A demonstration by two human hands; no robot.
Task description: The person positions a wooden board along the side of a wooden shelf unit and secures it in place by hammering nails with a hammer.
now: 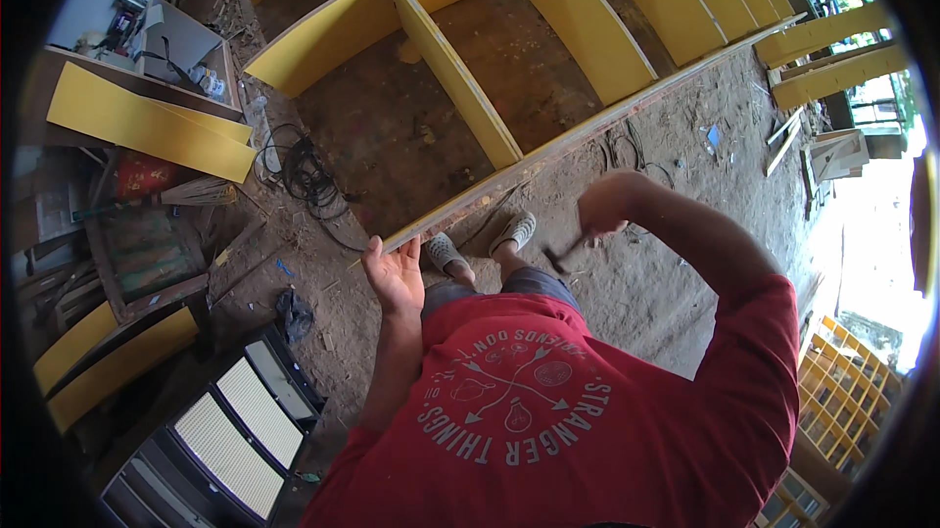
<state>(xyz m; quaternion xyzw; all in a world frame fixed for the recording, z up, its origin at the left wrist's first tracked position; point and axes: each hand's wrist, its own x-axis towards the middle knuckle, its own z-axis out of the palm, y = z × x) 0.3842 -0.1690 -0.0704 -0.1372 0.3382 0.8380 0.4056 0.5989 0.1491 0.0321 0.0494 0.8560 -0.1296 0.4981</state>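
Observation:
A large wooden shelf unit (473, 95) with yellow partitions and a brown back panel lies in front of me. My left hand (397, 276) is at its near left corner, palm turned up, thumb and fingertips against the edge board (460, 203). Whether a small piece is pinched there is too small to tell. To the right, my right hand (607, 203) is raised and closed around a hammer (560, 260). The hammer head hangs low, apart from the shelf unit, with part of the handle hidden by my fist.
Black cable (311, 175) lies coiled beside the unit's left side. Loose yellow boards (147, 126) rest near an open box (186, 38) of small items. A dark cabinet with pale panels (240, 420) stands at lower left, a yellow lattice (850, 371) at right. Debris litters the dirt floor (676, 264).

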